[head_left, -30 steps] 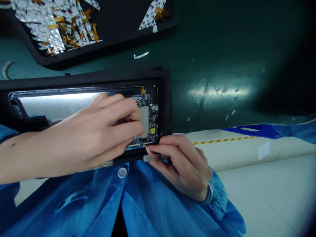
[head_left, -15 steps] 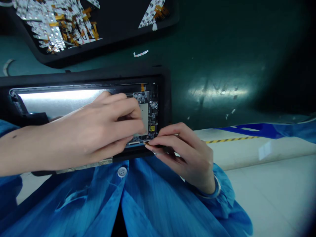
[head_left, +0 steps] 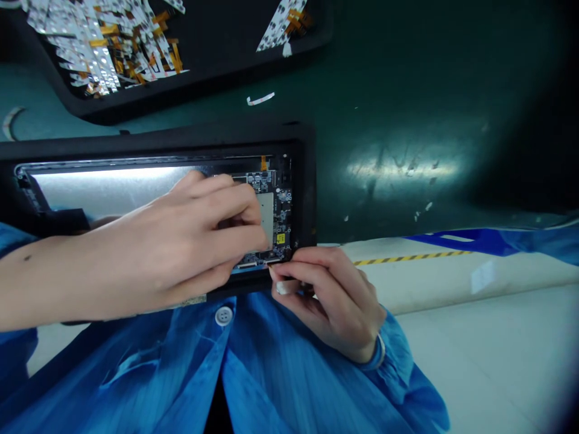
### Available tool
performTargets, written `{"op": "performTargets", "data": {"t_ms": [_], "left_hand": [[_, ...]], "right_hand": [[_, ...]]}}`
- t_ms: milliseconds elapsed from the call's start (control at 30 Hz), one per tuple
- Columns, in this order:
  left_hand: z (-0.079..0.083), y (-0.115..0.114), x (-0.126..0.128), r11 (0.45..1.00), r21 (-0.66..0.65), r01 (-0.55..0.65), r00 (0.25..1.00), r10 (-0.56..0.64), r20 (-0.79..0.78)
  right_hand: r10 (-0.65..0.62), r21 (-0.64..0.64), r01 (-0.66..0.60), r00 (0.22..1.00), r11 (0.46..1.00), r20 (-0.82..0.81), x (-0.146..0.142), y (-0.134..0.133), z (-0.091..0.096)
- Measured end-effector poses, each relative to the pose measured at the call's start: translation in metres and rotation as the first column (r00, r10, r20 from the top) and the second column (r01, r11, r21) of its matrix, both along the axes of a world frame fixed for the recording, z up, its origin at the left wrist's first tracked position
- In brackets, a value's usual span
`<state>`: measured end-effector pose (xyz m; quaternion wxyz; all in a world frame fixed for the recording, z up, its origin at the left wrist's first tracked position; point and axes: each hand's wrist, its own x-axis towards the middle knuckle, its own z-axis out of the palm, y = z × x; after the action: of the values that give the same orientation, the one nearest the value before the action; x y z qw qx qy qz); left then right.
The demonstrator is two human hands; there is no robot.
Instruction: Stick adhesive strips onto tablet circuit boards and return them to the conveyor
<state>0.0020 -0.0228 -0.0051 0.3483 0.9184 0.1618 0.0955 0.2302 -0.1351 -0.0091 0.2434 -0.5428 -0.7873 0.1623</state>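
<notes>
An opened tablet (head_left: 113,187) lies in a black tray, its silver back panel to the left and its circuit board (head_left: 283,208) at the right end. Across the panel and board reaches my left hand (head_left: 181,241), fingers curled and fingertips down at the board's metal shield (head_left: 266,217). Whatever those fingers hold, if anything, is hidden. At the board's lower right edge, my right hand (head_left: 330,295) pinches a small flex cable (head_left: 288,287), silvery white with an orange-brown tip, close to a connector (head_left: 272,260).
Beyond the tablet, a black tray (head_left: 217,75) holds a heap of flex strips (head_left: 104,48) and a few more at its right. A loose white strip (head_left: 261,99) lies on the green mat (head_left: 384,120). Small scraps dot the mat at right.
My right hand has shifted slightly left and down, and more of the silvery flex cable shows between its fingers. My left hand stays nearly in place.
</notes>
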Motion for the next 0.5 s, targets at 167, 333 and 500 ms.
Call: {"op": "performTargets", "data": {"t_ms": [167,333,500], "left_hand": [[-0.001,-0.001,0.001,0.999,0.018,0.027,0.999,-0.028,0.026],[-0.006,-0.003,0.002,0.999,0.031,0.030,0.997,-0.032,0.066],[-0.008,-0.007,0.004,0.991,0.133,0.016,1.000,-0.018,0.014]], "right_hand": [[-0.016,-0.023,0.015,0.999,1.000,-0.043,-0.003,0.002,0.001],[-0.010,-0.068,0.005,0.998,0.998,-0.069,0.002,0.005,0.000],[-0.137,-0.132,0.111,0.969,0.985,-0.205,0.012,0.010,-0.007]]}}
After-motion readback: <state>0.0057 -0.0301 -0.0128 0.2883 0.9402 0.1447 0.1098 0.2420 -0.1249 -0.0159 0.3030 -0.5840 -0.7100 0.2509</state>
